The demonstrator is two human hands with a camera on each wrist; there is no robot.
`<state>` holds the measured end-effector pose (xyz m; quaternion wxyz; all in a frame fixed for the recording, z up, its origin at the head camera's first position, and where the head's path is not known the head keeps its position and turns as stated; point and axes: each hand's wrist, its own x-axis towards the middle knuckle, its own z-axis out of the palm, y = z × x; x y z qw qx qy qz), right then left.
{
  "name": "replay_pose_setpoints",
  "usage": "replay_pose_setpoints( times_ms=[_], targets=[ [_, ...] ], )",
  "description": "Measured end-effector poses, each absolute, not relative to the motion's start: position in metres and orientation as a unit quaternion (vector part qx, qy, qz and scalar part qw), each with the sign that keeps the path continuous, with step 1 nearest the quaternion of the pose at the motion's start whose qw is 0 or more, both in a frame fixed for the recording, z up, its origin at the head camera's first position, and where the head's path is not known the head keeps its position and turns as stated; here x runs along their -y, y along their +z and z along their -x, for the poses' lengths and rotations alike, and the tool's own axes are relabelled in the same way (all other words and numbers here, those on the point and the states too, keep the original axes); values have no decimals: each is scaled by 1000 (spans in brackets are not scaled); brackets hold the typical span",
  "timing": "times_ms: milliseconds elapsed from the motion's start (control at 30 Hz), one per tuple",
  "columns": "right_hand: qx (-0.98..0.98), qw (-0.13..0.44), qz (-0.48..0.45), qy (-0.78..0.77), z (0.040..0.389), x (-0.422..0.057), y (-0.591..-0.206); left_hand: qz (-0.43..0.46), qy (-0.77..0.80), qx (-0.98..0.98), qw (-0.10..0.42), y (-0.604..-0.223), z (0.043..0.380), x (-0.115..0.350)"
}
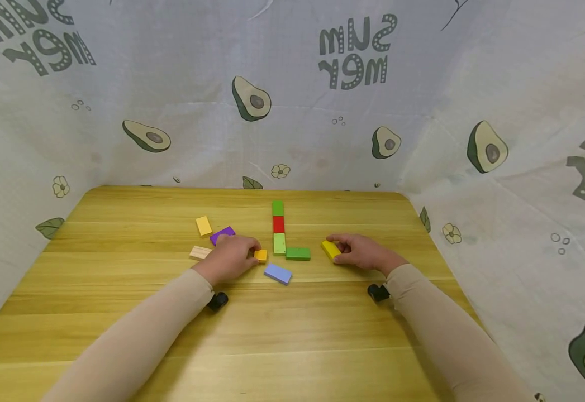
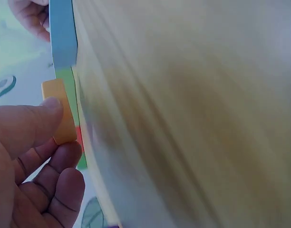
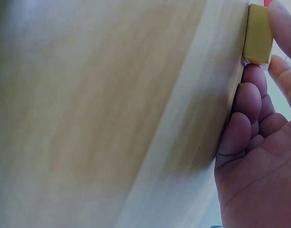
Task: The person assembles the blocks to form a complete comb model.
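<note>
The person's left hand (image 1: 229, 259) is clamped on an orange block (image 1: 260, 256), the thumb on one side and fingertips on the other, just left of the foot of a short column of blocks. That column runs away from the person: a light green block (image 1: 279, 244) nearest, then a red block (image 1: 279, 224), then a green block (image 1: 278, 207) at the far end. A darker green block (image 1: 298, 253) lies crosswise beside the column's foot, on its right.

Farther right, the right hand (image 1: 365, 254) pinches a yellow block (image 1: 330, 250) between thumb and fingers, tilted at a slant (whether it touches the wooden tabletop (image 1: 292, 346) cannot be told).

A blue block (image 1: 278, 273) lies at an angle on the near side of the orange one. By the left hand are a purple block (image 1: 226, 232), a pale orange block (image 1: 204, 225) and a bare-wood block (image 1: 199, 253).
</note>
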<state>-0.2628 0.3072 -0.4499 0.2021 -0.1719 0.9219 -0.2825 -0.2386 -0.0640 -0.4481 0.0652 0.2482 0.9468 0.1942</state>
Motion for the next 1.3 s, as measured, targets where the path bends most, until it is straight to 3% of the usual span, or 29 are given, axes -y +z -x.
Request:
replay_pose_setpoints(
  times_ms=[1300],
  targets=[
    [-922,204,168,-284,264,-304,-447,-227,221,-945,80,-451,242,23]
  ],
)
